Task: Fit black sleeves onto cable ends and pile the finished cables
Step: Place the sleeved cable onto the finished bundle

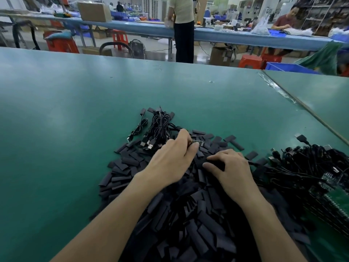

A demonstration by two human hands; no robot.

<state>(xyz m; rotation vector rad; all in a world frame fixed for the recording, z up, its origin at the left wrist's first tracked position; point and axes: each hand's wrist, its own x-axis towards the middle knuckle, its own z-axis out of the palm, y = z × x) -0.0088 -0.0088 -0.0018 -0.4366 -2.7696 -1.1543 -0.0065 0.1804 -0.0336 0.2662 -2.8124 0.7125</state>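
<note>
A big heap of flat black sleeves (188,214) covers the green table (75,110) in front of me. My left hand (171,159) pinches a cable end with a small bare circuit board (198,143) sticking out past its fingertips. My right hand (230,171) lies on the heap, thumb and forefinger pinching a black sleeve (215,164). Just beyond my left hand lies a small pile of black cables (158,127) with sleeved ends and USB plugs. At the right sits a tangled mass of cables (306,167) with bare green boards (332,186).
A taped seam (279,91) joins this table to another at the right. Beyond the far edge stand red stools (251,61), a blue bin (289,68), cardboard boxes and a long blue bench (226,35), with one person standing and one seated there.
</note>
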